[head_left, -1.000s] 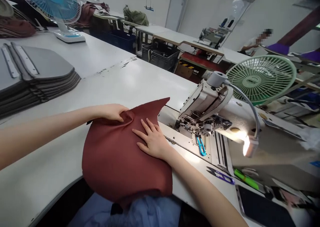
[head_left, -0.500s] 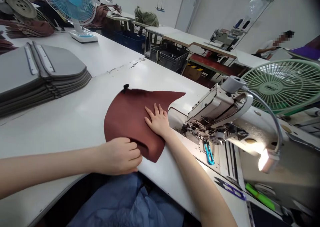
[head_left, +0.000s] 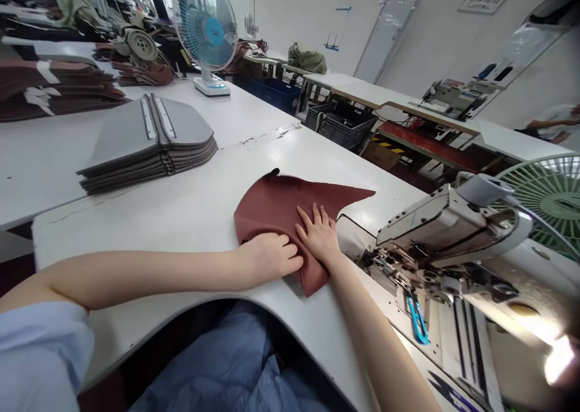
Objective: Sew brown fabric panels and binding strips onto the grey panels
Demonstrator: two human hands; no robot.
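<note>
Compared with half a second ago, the left hand has come closer to the right hand across the maroon fabric, and everything sits farther right in the frame as the head has turned left.

Largest of all is the white table, whose near edge curves in around the person's lap, letting both forearms reach the middle. At the right, the sewing machine stands with its working end just beside the fabric, likely so that pieces pass over with little travel. Left of centre, a stack of grey panels lies well apart from the hands, probably to keep the working space free.

The fabric lies at the centre of the frame, its long point aimed right and its near part folded up, seemingly by the left hand. The right hand is spread flat, fingers apart, gripping nothing; it appears to serve as a weight, keeping the cloth from sliding. The left hand is curled nearly closed at the near edge; its fingertips are hidden, so whether they pinch the cloth cannot be told.

Smaller are the blue snips, lying at the machine at lower right, presumably for quick reach, and a black tab at the fabric's far edge.
</note>
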